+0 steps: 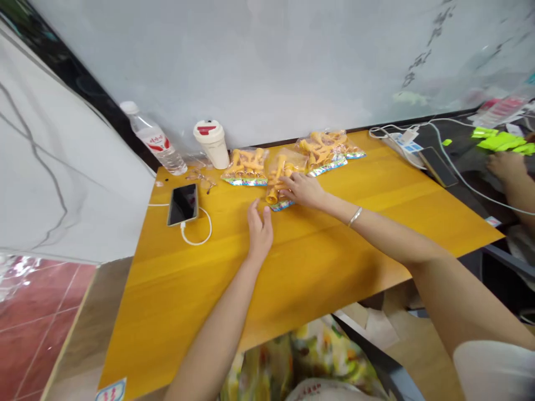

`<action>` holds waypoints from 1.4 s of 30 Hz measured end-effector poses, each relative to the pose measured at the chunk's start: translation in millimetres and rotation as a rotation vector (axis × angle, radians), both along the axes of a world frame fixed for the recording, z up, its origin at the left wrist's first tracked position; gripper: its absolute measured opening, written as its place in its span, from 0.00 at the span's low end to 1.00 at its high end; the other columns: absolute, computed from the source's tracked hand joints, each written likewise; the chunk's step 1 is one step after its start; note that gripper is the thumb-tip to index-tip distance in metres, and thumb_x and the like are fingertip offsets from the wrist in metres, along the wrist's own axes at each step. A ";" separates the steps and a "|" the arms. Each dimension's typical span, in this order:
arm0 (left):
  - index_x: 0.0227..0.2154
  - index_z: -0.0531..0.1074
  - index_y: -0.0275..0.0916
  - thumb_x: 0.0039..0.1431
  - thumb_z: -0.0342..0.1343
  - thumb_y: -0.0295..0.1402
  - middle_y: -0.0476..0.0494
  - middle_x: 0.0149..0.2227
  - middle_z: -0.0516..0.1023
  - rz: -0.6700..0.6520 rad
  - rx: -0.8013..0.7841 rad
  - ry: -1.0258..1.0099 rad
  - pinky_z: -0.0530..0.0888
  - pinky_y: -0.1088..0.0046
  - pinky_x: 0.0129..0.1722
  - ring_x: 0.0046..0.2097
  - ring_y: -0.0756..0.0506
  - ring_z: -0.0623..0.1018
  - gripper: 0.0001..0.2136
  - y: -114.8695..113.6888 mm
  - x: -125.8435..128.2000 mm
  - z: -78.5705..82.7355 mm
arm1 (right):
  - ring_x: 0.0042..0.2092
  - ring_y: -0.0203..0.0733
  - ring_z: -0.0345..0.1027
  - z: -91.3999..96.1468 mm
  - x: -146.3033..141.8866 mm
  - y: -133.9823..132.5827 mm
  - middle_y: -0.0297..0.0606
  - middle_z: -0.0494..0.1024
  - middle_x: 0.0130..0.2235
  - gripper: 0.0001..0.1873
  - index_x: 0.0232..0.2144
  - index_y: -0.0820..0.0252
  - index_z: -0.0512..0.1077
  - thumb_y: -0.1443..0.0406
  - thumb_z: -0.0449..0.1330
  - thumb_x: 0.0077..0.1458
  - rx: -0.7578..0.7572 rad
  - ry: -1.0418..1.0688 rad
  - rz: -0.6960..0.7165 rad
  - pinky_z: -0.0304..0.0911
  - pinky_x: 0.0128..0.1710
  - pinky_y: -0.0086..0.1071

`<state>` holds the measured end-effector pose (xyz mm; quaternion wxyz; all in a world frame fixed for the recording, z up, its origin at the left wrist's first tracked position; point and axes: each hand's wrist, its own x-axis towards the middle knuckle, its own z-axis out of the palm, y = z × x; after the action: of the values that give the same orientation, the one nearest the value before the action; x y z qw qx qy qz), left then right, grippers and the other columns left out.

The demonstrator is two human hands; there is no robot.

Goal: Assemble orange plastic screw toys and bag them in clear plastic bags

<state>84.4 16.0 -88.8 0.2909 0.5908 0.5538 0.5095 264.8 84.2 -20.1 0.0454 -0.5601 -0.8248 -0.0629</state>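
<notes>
My right hand [307, 190], with a silver bangle on its wrist, is on a clear plastic bag of orange plastic pieces [288, 161]. Its fingers bend over the bag's right side; part of their grip is hidden. One piece with a flared round end [272, 196] shows at the bag's lower left. Just in front of that bag, my left hand [261, 233] holds nothing, thumb and fingers apart. A similar bag [246, 164] lies to the left. More such bags [324, 147] lie together to the right, against the wall side of the table.
On the yellow wooden table [200, 301] are a water bottle [154, 139], a lidded white cup [213, 146], glasses [202, 179] and a phone [183, 204] on a white cable. At right, a dark table bears cables, another phone [438, 166], green pieces [504, 141] and another person's hand [507, 167].
</notes>
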 end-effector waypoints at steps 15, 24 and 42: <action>0.52 0.66 0.34 0.68 0.47 0.44 0.27 0.57 0.73 0.293 -0.083 0.135 0.66 0.58 0.62 0.59 0.38 0.73 0.20 -6.9 -74.6 15.1 | 0.34 0.42 0.68 -29.3 23.9 -23.5 0.36 0.75 0.30 0.25 0.32 0.59 0.76 0.43 0.57 0.58 -0.208 1.085 -0.296 0.64 0.41 0.37; 0.27 0.73 0.41 0.60 0.53 0.53 0.31 0.44 0.78 0.270 -0.294 0.619 0.67 0.44 0.53 0.52 0.28 0.73 0.20 -49.5 -63.5 19.6 | 0.30 0.36 0.64 -25.8 14.1 -39.9 0.30 0.70 0.25 0.25 0.26 0.55 0.70 0.41 0.65 0.47 -0.232 1.543 -0.125 0.63 0.35 0.31; 0.27 0.57 0.42 0.57 0.57 0.30 0.58 0.22 0.65 0.155 -0.194 -0.416 0.70 0.76 0.31 0.23 0.53 0.69 0.11 26.8 -99.1 11.2 | 0.31 0.35 0.68 -14.1 18.1 -49.8 0.30 0.73 0.25 0.22 0.26 0.55 0.74 0.46 0.74 0.40 -0.541 1.811 0.012 0.69 0.40 0.34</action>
<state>-14.8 42.8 -77.6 0.4143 0.3980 0.5721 0.5854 282.9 34.5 -34.2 0.5376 -0.3832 -0.4655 0.5895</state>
